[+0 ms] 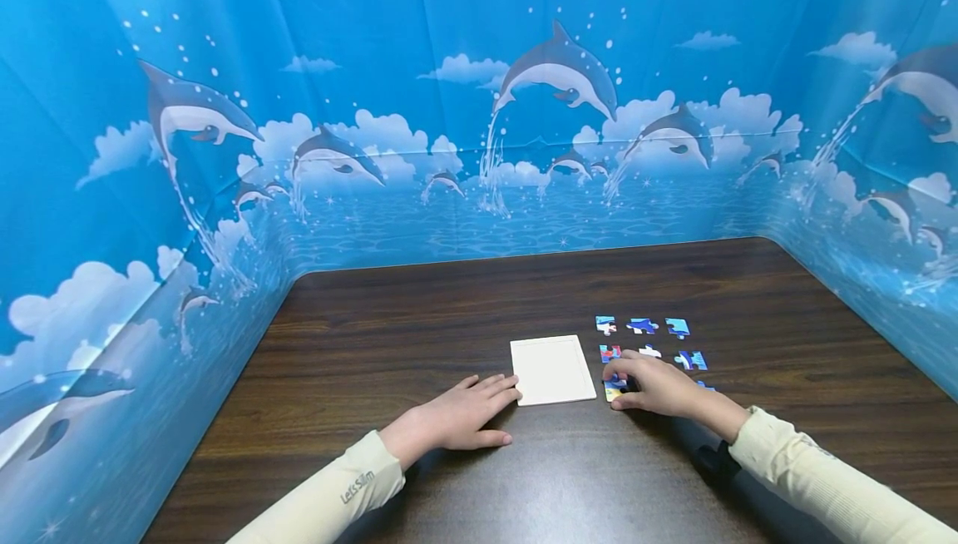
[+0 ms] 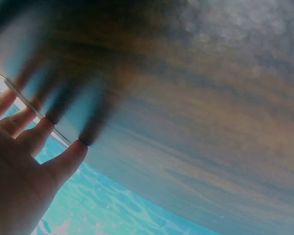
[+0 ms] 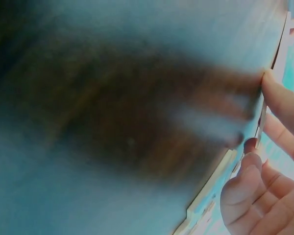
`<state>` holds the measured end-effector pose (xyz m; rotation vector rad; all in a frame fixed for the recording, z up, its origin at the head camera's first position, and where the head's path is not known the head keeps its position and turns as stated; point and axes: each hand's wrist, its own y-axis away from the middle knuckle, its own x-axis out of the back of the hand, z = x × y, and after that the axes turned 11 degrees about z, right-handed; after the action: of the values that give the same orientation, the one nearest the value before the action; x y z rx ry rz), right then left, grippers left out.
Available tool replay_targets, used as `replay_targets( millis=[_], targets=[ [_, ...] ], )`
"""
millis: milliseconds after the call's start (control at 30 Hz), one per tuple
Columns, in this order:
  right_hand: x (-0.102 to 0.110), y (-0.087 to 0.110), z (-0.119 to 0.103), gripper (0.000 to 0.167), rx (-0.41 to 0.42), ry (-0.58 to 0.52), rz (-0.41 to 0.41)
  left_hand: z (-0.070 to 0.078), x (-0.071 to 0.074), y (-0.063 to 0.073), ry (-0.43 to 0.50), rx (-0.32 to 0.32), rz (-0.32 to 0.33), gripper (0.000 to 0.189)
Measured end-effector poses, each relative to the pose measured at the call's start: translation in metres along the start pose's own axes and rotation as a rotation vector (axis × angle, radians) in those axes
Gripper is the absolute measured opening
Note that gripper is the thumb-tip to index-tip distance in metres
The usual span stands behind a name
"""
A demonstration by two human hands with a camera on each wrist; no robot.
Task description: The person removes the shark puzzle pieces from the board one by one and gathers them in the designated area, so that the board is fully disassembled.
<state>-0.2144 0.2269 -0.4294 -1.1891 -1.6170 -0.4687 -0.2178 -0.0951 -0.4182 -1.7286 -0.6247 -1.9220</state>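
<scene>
Beside the middle of the table lies a white square puzzle tray [image 1: 554,371] with a thin raised rim. My left hand [image 1: 475,417] rests flat with fingers extended, fingertips right at the tray's left edge. The same hand [image 2: 24,161] in the left wrist view shows spread fingers along that edge. To the right of the tray, my right hand [image 1: 662,386] pinches a blue and yellow jigsaw piece [image 1: 614,393] between thumb and fingers, low over the table. In the right wrist view its thumb [image 3: 242,191] curls near the piece's edge, and the palm hides part of the nearby pieces.
Several loose jigsaw pieces lie in rows right of the tray, among them a blue piece [image 1: 678,327], a dark blue piece [image 1: 642,326] and a red and blue piece [image 1: 609,353]. A dolphin-print curtain [image 1: 449,228] encloses the dark wooden table [image 1: 389,328].
</scene>
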Motion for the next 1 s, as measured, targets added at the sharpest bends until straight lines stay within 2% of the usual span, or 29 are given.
replay_targets(
  millis=[767,1000],
  targets=[
    [0.0015,-0.002,0.0009,0.027,0.001,-0.015,-0.014,-0.0018,-0.0008,-0.0005,0.001,0.008,-0.006,0.061],
    [0.0019,-0.0022,0.0035,0.027,-0.013,-0.089,0.006,-0.002,-0.0012,-0.0007,0.0,0.0,0.0,0.06]
  ],
)
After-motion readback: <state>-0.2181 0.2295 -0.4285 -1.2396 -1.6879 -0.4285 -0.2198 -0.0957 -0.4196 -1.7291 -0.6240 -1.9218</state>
